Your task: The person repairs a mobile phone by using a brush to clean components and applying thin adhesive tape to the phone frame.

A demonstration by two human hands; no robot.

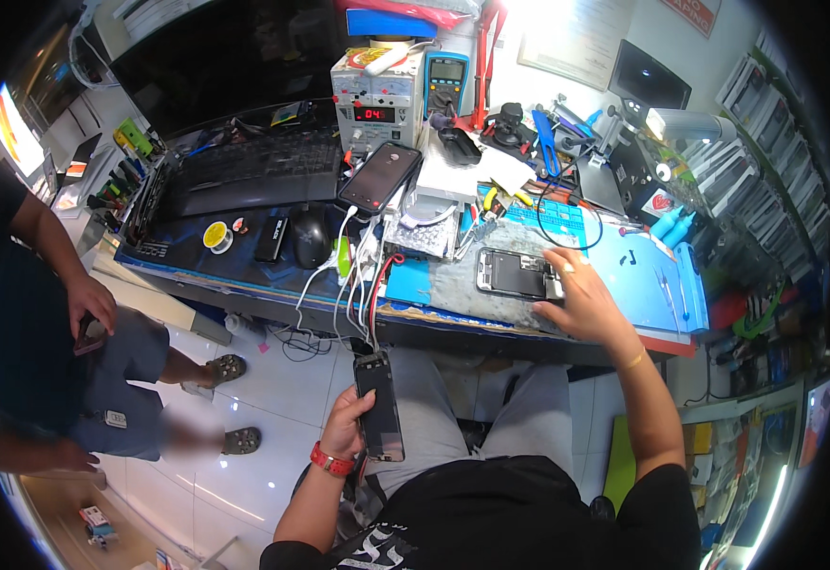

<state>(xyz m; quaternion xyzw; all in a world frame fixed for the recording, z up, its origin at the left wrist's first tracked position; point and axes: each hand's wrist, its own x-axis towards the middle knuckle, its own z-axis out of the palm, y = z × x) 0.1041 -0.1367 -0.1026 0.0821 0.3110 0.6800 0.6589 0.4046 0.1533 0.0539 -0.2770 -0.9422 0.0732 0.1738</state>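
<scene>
My left hand point(343, 424), with a red watch at its wrist, grips a dark phone screen point(383, 418) upright above my lap, thumb across its face. White and red cables point(362, 302) run from the desk down to its upper end; whether any plugs into it I cannot tell. On the grey work mat point(453, 290) lies an opened phone point(516, 273), its dark battery and inner parts exposed. Around that phone's right end my right hand point(581, 294) is closed, thumb at the near edge and fingers at the far one; the fingertips are partly hidden.
Behind the mat stand a power supply point(374, 100) and a blue multimeter point(445, 81). A larger phone point(381, 178) leans nearby. Tweezers point(669, 296) lie on a blue mat point(629, 275) at right. A computer mouse point(311, 236) sits left. Another person point(54, 313) stands at left.
</scene>
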